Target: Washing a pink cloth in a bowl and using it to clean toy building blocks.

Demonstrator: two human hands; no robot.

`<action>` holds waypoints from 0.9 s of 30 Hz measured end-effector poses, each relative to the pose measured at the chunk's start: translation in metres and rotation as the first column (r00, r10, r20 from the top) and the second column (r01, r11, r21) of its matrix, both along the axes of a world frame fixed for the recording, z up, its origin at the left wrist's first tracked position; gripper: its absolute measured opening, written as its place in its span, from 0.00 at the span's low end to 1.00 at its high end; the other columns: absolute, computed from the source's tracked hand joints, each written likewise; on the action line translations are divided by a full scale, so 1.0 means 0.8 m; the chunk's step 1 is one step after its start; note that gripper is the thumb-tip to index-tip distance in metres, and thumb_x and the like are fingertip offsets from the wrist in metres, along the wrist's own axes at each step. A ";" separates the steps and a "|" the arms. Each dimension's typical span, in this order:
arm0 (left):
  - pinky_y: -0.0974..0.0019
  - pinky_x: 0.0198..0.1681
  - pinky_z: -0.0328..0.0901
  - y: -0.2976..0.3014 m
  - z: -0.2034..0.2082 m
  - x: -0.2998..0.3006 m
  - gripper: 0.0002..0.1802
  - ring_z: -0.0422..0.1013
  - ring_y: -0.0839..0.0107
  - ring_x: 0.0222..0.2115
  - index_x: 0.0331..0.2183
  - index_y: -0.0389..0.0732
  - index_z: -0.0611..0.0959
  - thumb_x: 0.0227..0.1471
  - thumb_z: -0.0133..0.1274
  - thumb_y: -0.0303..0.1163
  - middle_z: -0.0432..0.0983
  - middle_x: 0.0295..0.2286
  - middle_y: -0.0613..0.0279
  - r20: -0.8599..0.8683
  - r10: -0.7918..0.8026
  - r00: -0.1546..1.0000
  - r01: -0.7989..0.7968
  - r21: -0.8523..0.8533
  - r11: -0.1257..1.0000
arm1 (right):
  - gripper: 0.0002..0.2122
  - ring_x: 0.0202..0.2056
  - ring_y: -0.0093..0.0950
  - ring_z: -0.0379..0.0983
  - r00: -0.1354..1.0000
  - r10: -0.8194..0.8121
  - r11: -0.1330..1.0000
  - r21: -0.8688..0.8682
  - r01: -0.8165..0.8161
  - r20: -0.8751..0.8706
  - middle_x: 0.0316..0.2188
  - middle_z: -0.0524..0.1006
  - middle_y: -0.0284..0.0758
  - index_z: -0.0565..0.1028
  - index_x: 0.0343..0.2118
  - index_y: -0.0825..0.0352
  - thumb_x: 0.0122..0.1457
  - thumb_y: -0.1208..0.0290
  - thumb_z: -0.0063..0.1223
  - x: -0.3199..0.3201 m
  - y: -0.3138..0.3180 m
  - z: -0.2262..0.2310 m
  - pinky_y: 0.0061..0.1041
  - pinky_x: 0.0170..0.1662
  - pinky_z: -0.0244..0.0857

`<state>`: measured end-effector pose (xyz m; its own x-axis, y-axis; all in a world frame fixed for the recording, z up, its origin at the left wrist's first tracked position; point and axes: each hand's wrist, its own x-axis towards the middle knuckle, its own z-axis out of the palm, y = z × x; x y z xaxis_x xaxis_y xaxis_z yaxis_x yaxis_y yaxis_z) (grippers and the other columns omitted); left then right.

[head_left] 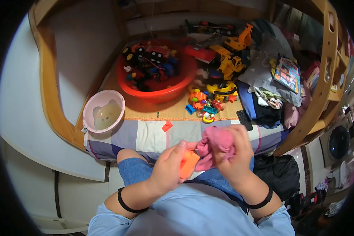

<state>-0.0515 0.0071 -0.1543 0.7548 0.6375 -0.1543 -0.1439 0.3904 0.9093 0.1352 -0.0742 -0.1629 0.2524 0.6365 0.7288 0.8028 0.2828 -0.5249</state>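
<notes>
Over the shorts point(135, 169), the left hand point(165, 165) is gripping one orange block point(188, 163) in its fingers, the block's long axis running forward and leaning slightly right. The right hand point(236, 155) is clutching one pink cloth point(218, 141) in its fingers, just beside the block. On the bed point(151, 137) beyond, one red piece point(167, 126), one phone point(244, 120) and one pink basin point(91, 101) are resting; farther back, one red tub point(155, 94) is holding toys point(155, 70).

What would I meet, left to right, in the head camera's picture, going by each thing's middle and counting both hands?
Pink basin → left hand → orange block → pink cloth → right hand → colourful picture-covered item → washing machine.
</notes>
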 end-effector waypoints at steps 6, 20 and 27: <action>0.68 0.38 0.73 -0.001 0.019 0.010 0.34 0.77 0.71 0.35 0.54 0.29 0.76 0.73 0.30 0.50 0.79 0.37 0.55 0.009 0.019 1.000 -0.020 0.220 0.975 | 0.23 0.36 0.39 0.75 0.917 0.349 0.935 -0.010 -0.354 0.193 0.37 0.76 0.40 0.80 0.40 0.62 0.44 0.53 0.72 -0.044 -0.017 0.041 0.34 0.37 0.72; 0.75 0.19 0.60 -0.005 0.034 0.008 0.29 0.67 0.78 0.17 0.54 0.29 0.77 0.73 0.32 0.43 0.77 0.25 0.62 0.049 0.062 0.997 -0.055 -0.137 0.989 | 0.20 0.32 0.38 0.75 0.913 0.325 0.934 0.071 -0.351 0.245 0.35 0.77 0.39 0.80 0.38 0.63 0.41 0.58 0.67 -0.052 -0.019 0.046 0.35 0.34 0.71; 0.75 0.20 0.62 -0.004 0.023 -0.021 0.29 0.68 0.78 0.19 0.53 0.29 0.78 0.72 0.33 0.43 0.75 0.24 0.62 -0.037 -0.090 0.995 0.092 0.063 0.994 | 0.26 0.32 0.40 0.73 0.947 -0.095 0.994 0.085 0.072 0.308 0.32 0.75 0.41 0.79 0.40 0.66 0.35 0.64 0.74 -0.002 0.001 0.047 0.35 0.34 0.69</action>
